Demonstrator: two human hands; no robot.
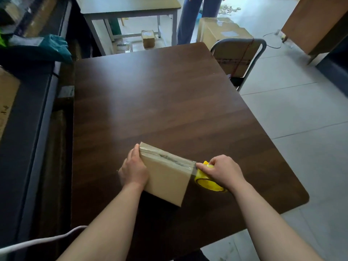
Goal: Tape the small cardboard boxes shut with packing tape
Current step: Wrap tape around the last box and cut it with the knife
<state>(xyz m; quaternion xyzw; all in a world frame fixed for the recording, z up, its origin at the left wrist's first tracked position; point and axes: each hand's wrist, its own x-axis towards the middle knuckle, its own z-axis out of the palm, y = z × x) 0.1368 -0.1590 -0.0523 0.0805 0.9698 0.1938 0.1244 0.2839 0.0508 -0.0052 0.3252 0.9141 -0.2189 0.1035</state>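
Observation:
A small brown cardboard box [165, 176] lies on the dark wooden table [150, 95] near its front edge. A strip of clear packing tape [169, 156] runs along the box's far top edge. My left hand [133, 168] holds the box at its left end, thumb on the upper corner. My right hand [224, 171] grips a yellow tape dispenser [206, 180] at the box's right end, with the thumb pressing the tape at the right corner. The tape still joins the dispenser to the box.
A metal chair [250, 59] carrying a large carton [227, 42] stands at the table's far right corner. Another table [131, 8], a small box [148, 38] under it and a person's legs [194, 19] are behind. Dark shelving [28, 129] lines the left.

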